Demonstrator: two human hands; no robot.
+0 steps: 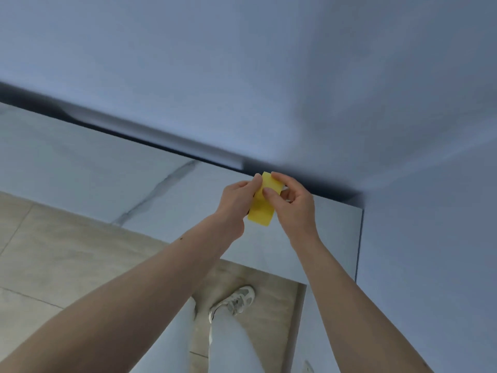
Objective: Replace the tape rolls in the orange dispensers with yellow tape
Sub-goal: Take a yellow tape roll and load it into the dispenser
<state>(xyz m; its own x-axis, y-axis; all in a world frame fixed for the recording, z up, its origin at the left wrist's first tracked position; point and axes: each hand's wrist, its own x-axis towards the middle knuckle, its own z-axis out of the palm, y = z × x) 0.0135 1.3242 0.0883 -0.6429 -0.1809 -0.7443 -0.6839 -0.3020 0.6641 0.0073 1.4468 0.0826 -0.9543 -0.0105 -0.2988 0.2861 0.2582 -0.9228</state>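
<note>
Fingers of both hands pinch one yellow tape roll [265,200], held in the air just below the dark edge of a pale blue surface [269,63]. Left hand [236,203] grips its left side; right hand [293,205] grips its top and right side — thumb [270,193] across the yellow face, covering part of it. Below: marbled panel [94,170], tan floor tiles [53,259], one white sneaker [236,300] — motion blur softens the surface edge.
</note>
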